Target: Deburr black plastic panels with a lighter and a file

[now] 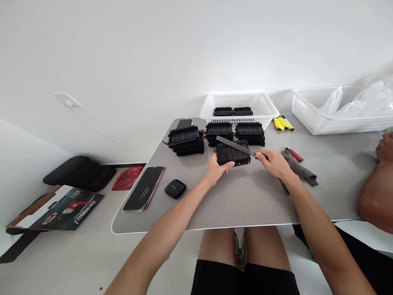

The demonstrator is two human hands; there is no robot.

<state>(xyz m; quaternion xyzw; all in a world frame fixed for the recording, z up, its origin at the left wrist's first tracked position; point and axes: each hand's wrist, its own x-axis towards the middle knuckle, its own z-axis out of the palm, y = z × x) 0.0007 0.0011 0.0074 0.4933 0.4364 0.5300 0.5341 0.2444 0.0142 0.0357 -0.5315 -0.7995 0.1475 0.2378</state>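
Observation:
My left hand (217, 169) grips the near left corner of a black ribbed plastic block (225, 155), thumb on top, and tilts it above the table. In my right hand (273, 162) is a flat file (235, 145), held by its handle, most of which my fingers hide. Its long grey blade slants up to the left across the top of the block. Whether the blade touches the plastic I cannot tell. Just behind stand stacks of similar black blocks (219, 133), with another stack (186, 140) to the left.
A white basket (239, 99) behind holds more black blocks; another basket (346, 125) at right holds clear plastic bags. A grey cloth (301, 169), a red-handled tool (294, 154) and yellow items (282, 123) lie right. A phone (144, 188) and black case (175, 189) lie left. Someone's arm (377, 184) rests at far right.

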